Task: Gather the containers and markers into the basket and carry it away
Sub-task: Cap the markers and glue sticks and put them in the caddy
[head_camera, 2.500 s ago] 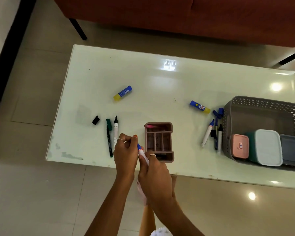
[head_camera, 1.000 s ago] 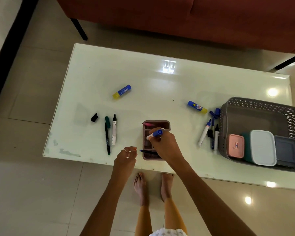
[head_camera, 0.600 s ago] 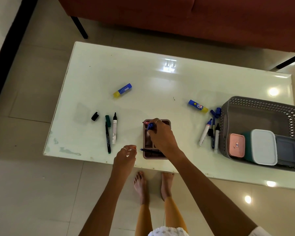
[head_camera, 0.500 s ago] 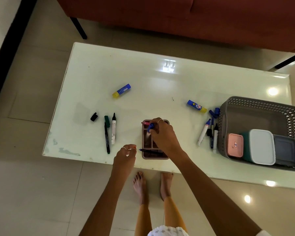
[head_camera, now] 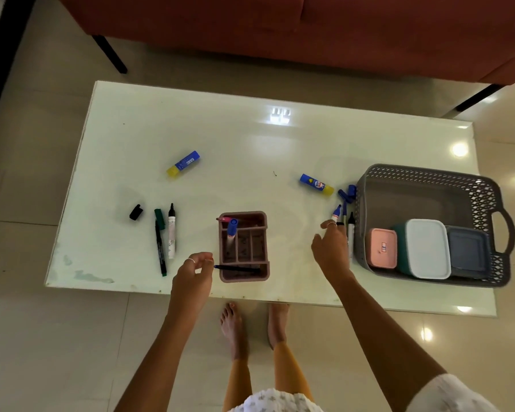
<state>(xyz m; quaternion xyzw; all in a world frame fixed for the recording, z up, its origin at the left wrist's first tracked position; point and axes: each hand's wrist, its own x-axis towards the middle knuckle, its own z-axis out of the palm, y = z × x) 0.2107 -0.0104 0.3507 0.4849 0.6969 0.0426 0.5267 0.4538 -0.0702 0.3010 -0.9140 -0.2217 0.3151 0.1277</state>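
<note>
Two bare hands work over a glossy white rectangular table point(head_camera: 250, 150). Far left, a small black marker cap point(head_camera: 136, 212) lies alone; just right of it lie a thin green-capped pen point(head_camera: 160, 242) and a white marker with a black tip point(head_camera: 171, 231), side by side, print on both too small to read. Farther back lies a blue and yellow glue stick point(head_camera: 183, 163).

The left hand point(head_camera: 192, 281) hovers over the near table edge just left of the pink plastic compartment organiser point(head_camera: 244, 246). Its fingers are loosely curled, thumb and forefinger close together, holding nothing. A black pen point(head_camera: 237, 267) lies across the organiser's near section, its tip projecting toward that hand. A blue-capped white marker point(head_camera: 231, 233) rests in the left compartment; a pink pen point(head_camera: 225, 218) sits at the far rim, mostly hidden.

A second blue and yellow glue stick point(head_camera: 316, 184) lies right of centre. The right hand point(head_camera: 330, 251) reaches with relaxed, spread fingers over a cluster of blue and black markers point(head_camera: 344, 209), covering their lower ends; contact cannot be determined.

The grey perforated plastic basket point(head_camera: 422, 185) stands at the table's right end. It holds a pink lidded container point(head_camera: 381, 252), a teal container with a white lid point(head_camera: 427, 252) and a dark grey-blue container point(head_camera: 468, 251), pressed together along the near wall, the last partly overlapped.
</note>
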